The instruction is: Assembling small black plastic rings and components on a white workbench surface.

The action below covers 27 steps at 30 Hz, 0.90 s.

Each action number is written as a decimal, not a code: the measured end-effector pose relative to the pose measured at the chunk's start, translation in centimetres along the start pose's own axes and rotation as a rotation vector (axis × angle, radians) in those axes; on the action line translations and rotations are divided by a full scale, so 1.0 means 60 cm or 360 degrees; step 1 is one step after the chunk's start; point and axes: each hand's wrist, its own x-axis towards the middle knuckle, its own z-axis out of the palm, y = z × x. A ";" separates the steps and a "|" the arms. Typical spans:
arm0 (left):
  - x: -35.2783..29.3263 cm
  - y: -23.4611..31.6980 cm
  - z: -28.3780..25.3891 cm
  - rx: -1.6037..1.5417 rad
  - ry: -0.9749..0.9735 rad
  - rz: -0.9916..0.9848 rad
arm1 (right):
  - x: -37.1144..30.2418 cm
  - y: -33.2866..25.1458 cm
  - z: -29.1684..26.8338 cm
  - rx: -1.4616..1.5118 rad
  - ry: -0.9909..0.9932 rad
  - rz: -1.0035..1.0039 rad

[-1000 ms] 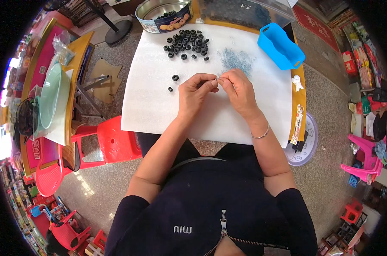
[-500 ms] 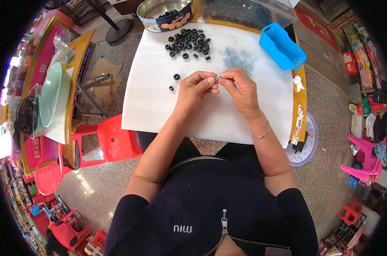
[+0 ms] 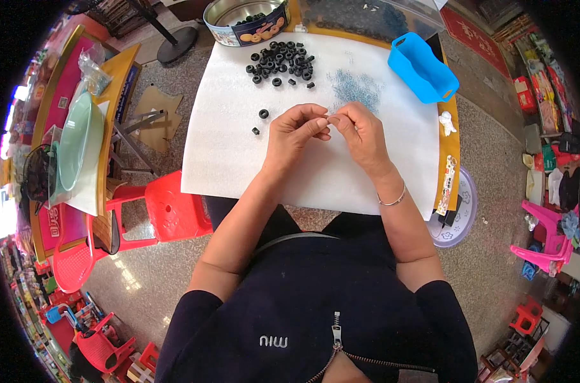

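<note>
My left hand (image 3: 296,132) and my right hand (image 3: 359,132) meet fingertip to fingertip above a white foam sheet (image 3: 232,169). Both pinch at one spot; whatever sits between the fingertips is too small to make out. Beyond my right hand lies a scatter of tiny bluish clear pieces (image 3: 360,88). Farther left is a heap of small black rings (image 3: 280,62), some showing a hole through the middle. A single black ring (image 3: 264,113) and a smaller black piece (image 3: 255,131) rest just left of my left hand.
A round cookie tin (image 3: 251,35) with black pieces inside stands at the far edge, beside a clear plastic box (image 3: 366,22). At the far right is a blue basket (image 3: 423,69). A white figurine (image 3: 447,123) lies on the right edge. A red stool (image 3: 175,205) stands left.
My fingertips have shifted slightly, and the small greyish piece that showed between them is now covered. The heap and the scattered pieces look unchanged.
</note>
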 end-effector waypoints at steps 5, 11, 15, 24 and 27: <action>0.001 -0.001 0.001 0.0025 0.0102 0.0044 | 0.001 0.001 0.004 0.0013 -0.0001 -0.0005; 0.002 -0.002 0.001 0.0029 0.0199 0.0037 | 0.000 0.002 0.008 0.0179 0.0045 0.0181; 0.004 -0.002 -0.001 -0.0038 0.0197 0.0044 | 0.001 0.000 0.007 0.0170 0.0070 0.0188; -0.001 0.003 0.007 0.1834 0.0407 0.0513 | 0.002 0.009 0.005 0.0190 0.0103 0.0204; 0.000 -0.002 0.004 0.1958 0.0437 0.0586 | 0.004 0.010 0.005 0.0204 0.0088 0.0238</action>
